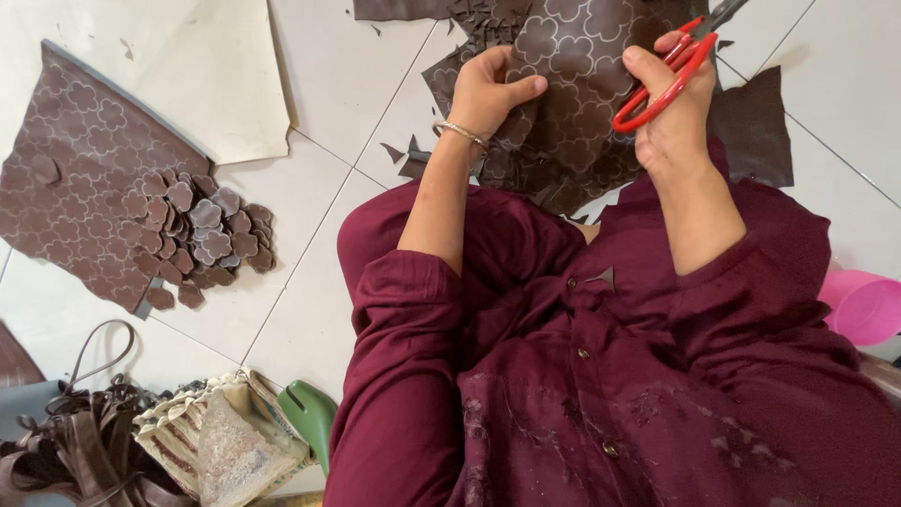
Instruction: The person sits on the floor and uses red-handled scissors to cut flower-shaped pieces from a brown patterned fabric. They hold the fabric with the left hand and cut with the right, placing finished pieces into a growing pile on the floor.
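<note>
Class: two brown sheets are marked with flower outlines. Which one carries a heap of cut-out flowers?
The flat sheet on the floor; flower pieces are heaped on it.

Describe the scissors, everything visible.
The scissors have bright red loop handles, plastic by the look, and dark grey metal blades that run off the top edge, so the tips are hidden. The right hand holds them, fingers through the loops, blades pointing up and right, over the brown leather-like sheet marked with flower outlines. Whether the blades touch the sheet is unclear.
</note>
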The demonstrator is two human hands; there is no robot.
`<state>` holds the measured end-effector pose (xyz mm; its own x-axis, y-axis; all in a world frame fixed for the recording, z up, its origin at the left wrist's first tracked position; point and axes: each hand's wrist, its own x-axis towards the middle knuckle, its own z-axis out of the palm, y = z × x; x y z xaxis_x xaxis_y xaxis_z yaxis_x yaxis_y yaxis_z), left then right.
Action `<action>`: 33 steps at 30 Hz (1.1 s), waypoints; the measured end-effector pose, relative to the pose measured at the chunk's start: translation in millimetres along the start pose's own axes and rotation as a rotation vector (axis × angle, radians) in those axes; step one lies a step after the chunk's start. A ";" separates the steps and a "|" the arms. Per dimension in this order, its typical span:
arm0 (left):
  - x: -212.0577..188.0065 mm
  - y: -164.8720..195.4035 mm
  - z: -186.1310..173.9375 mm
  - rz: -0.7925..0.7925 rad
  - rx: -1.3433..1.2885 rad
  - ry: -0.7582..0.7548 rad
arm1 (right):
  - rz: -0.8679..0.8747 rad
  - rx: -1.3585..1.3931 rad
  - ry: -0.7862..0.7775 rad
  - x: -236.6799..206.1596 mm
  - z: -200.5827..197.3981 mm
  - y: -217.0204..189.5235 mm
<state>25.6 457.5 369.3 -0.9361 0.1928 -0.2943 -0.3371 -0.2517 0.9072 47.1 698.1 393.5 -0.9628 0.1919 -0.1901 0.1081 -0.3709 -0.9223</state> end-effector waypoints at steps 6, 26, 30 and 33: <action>0.9 4.7 -5.0 -0.007 -0.065 0.107 | 0.021 -0.183 -0.026 -2.3 4.0 -5.8; 14.1 18.1 -20.4 0.170 -0.252 0.211 | 0.636 -0.952 -0.652 -30.2 39.9 -49.3; 13.5 17.7 -21.6 0.133 -0.227 0.227 | 0.656 -0.973 -0.649 -32.1 42.8 -56.5; 17.3 16.2 -22.5 0.173 -0.232 0.225 | 0.628 -1.015 -0.627 -34.2 46.3 -59.5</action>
<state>1.6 435.5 372.1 -0.9712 -0.0784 -0.2248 -0.1616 -0.4759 0.8645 62.1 671.5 470.5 -0.6040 -0.3064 -0.7358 0.4406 0.6409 -0.6286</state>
